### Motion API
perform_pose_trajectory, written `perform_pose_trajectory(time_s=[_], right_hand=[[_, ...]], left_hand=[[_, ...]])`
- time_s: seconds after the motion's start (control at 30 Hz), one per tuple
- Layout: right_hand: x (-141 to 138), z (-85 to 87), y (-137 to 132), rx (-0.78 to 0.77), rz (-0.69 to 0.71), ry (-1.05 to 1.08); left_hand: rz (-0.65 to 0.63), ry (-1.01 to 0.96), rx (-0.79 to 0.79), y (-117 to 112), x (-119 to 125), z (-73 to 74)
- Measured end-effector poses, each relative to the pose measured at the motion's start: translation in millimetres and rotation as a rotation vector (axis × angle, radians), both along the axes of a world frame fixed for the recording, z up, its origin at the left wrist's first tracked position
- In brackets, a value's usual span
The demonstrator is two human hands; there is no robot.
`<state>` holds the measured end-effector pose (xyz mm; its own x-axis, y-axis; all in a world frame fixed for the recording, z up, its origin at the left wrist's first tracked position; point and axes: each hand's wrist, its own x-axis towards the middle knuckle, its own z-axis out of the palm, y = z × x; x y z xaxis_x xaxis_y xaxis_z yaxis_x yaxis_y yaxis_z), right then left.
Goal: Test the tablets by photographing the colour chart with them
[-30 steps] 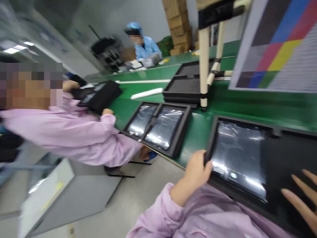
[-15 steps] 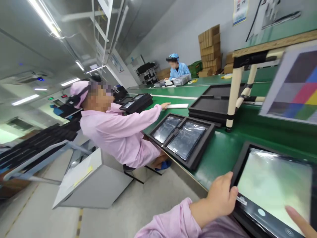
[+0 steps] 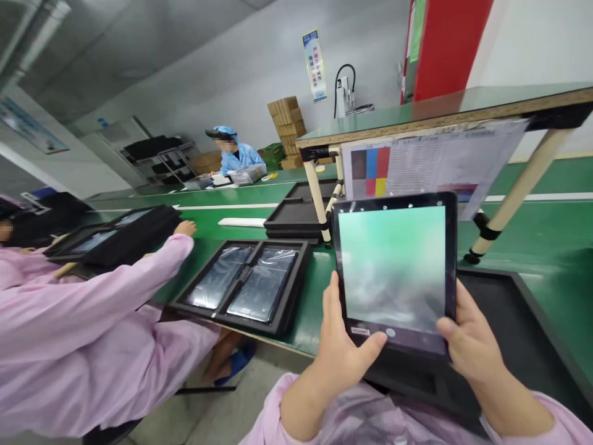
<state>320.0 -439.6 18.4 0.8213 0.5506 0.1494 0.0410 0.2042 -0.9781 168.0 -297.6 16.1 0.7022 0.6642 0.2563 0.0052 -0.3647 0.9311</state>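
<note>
A black-framed tablet (image 3: pixel 393 266) is held up in front of me, its lit screen showing a blurred green and grey camera picture. My left hand (image 3: pixel 343 346) grips its lower left side, the thumb over the bottom bezel near a round white shutter button. My right hand (image 3: pixel 475 340) is closed on the lower right edge, thumb on the front. Beneath the tablet lies a black foam tray (image 3: pixel 519 321), partly hidden by it and my hands. To the left, another black tray (image 3: pixel 301 266) holds two film-wrapped tablets (image 3: pixel 263 287).
A raised shelf (image 3: pixel 445 120) on cream pipe legs stands over the green bench (image 3: pixel 315 290), with a printed colour chart (image 3: pixel 370 170) hanging from it. Stacked black trays (image 3: pixel 296 213) sit beside one leg. A pink-sleeved co-worker (image 3: pixel 92 334) sits close at left; another in blue (image 3: pixel 241 157) works farther back.
The tablet has risen from low over its tray to upright before me. My right hand has moved from over the screen to its edge. My view has swung right; the co-worker's arm has shifted to stacked trays.
</note>
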Motion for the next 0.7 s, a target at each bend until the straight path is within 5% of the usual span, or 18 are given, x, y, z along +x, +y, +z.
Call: perform_pose_trajectory(time_s=[0.13, 0.23, 0.7], right_hand=[[11, 17.4, 16, 0.051, 0.001, 0.029], [19, 18.8, 20, -0.003, -0.035, 0.016], [19, 15.0, 16, 0.011, -0.011, 0.007]], left_hand=[[0.158, 0.048, 0.431, -8, 9, 6.9], [0.236, 0.106, 0.579, -12, 14, 6.9], [0.294, 0.083, 0.684, -20, 18, -0.1]])
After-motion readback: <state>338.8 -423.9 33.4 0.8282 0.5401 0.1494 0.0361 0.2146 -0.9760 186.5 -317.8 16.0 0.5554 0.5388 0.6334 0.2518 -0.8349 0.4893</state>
